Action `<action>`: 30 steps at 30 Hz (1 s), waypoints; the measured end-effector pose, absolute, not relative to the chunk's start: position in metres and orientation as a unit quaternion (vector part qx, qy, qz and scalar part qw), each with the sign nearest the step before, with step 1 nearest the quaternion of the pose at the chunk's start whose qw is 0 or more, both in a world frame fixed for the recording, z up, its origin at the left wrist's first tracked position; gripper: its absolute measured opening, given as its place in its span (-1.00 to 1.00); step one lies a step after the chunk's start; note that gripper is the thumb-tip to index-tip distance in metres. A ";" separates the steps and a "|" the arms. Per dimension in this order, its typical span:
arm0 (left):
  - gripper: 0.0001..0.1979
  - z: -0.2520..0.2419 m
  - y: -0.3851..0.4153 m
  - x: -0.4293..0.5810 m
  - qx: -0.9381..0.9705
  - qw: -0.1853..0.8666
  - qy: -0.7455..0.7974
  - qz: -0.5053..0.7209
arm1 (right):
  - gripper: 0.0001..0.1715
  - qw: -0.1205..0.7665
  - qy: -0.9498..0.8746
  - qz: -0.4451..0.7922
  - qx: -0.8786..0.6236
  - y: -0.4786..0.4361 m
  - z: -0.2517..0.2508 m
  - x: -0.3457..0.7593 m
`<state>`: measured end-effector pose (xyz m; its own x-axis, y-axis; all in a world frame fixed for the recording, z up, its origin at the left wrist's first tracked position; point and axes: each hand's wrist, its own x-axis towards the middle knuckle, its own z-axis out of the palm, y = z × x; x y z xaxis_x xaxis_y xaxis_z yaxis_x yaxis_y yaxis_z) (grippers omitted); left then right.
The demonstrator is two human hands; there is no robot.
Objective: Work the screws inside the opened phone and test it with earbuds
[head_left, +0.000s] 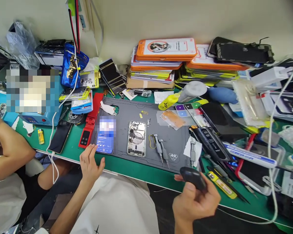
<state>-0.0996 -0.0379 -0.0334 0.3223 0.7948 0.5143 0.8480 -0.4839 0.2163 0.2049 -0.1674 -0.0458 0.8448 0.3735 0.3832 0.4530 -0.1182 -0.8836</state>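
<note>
My left hand lies with its fingers stretched out at the front edge of the work mat, its fingertips by the lower corner of a phone with a lit blue screen. Nothing is held in that hand. My right hand is raised in front of the bench edge, its fingers closed round a smooth black rounded object, whose kind I cannot make out. An opened phone with its inner parts bare lies on the dark grey mat. Two grey precision screwdrivers lie to its right.
A red folding stand borders the mat's left side. Another screwdriver rests on white paper. Pens and tools crowd the right, near a white cable. Orange boxes are stacked behind. A co-worker's arm is at left.
</note>
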 end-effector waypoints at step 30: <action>-0.47 -0.002 -0.038 -0.093 -0.804 0.011 -0.535 -0.259 | -0.08 0.544 -0.191 0.004 -0.817 -0.165 -0.052 0.243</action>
<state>-0.0932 -0.0379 -0.0018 0.2931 0.8548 0.4283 0.8662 -0.4270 0.2594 0.2433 -0.1645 -0.0520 0.9270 0.3160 0.2020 0.3081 -0.3345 -0.8906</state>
